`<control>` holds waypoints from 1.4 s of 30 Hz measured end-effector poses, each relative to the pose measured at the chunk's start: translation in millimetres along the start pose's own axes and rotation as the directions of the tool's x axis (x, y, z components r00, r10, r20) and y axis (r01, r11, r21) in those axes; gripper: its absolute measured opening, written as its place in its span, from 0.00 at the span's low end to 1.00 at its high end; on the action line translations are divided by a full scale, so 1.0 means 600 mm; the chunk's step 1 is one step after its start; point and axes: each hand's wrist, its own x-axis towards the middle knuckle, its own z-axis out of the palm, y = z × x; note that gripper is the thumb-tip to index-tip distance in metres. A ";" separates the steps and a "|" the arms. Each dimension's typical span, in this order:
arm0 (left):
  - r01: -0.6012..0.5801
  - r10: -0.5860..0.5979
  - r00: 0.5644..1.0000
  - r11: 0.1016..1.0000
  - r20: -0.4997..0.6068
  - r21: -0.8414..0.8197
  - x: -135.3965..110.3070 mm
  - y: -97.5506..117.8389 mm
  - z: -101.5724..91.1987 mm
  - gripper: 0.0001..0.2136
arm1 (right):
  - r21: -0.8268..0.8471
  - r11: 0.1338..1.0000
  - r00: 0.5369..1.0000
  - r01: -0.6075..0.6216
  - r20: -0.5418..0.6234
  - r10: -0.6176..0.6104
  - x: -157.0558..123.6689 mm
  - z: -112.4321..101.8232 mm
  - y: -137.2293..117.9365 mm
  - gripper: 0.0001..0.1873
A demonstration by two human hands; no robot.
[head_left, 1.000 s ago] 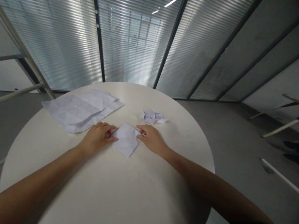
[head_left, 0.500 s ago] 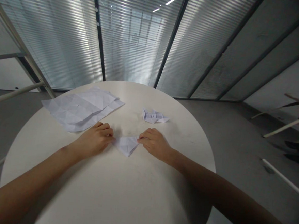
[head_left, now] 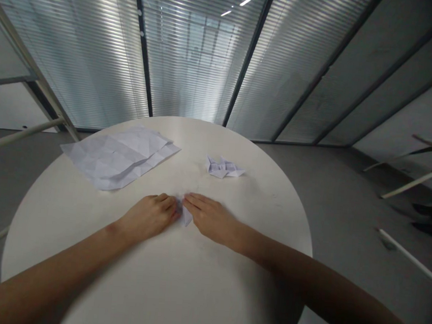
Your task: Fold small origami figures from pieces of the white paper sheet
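Note:
A small white folded paper (head_left: 186, 217) lies on the table in front of me, mostly covered by my hands; only its middle and lower tip show. My left hand (head_left: 152, 215) is closed on its left side with curled fingers. From the right, my right hand (head_left: 212, 219) presses its fingers together on the other side of the paper, the fingertips close to those of the left. Just beyond my right hand sits a folded paper piece (head_left: 224, 169) with raised points, touched by neither hand.
Creased paper sheets (head_left: 116, 155) lie overlapping at the back left of the round white table (head_left: 148, 285). Past its far edge stands a glass partition with blinds (head_left: 192, 71). Pale frame bars (head_left: 21, 136) are at the left, and chair legs (head_left: 408, 185) at the right.
Both hands have moved inward from the paper's two side corners and now nearly meet at its middle. Less of the folded paper shows. The other papers have stayed put.

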 end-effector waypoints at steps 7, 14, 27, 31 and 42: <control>0.139 -0.136 0.988 0.990 0.071 -0.038 -0.013 -0.006 -0.015 0.16 | 0.067 0.997 0.999 -0.043 0.011 0.043 -0.044 -0.008 0.022 0.22; 0.138 -0.137 0.990 0.990 0.031 -0.026 -0.012 -0.014 -0.019 0.17 | 0.219 0.943 0.967 -0.250 0.094 0.235 -0.004 -0.039 0.031 0.17; 0.381 -0.419 0.905 0.876 -0.074 -0.295 -0.003 -0.043 -0.012 0.24 | 0.464 0.749 0.875 -0.473 0.346 0.338 0.064 -0.054 0.047 0.25; 0.505 -0.583 0.813 0.706 -0.002 -0.497 0.004 -0.048 -0.021 0.26 | 0.606 0.620 0.865 -0.499 0.296 0.406 0.065 -0.040 0.052 0.10; 0.260 -0.723 0.678 0.067 0.133 -0.963 0.052 -0.011 -0.021 0.15 | 0.980 -0.079 0.781 -0.182 0.194 0.593 0.059 -0.024 0.039 0.16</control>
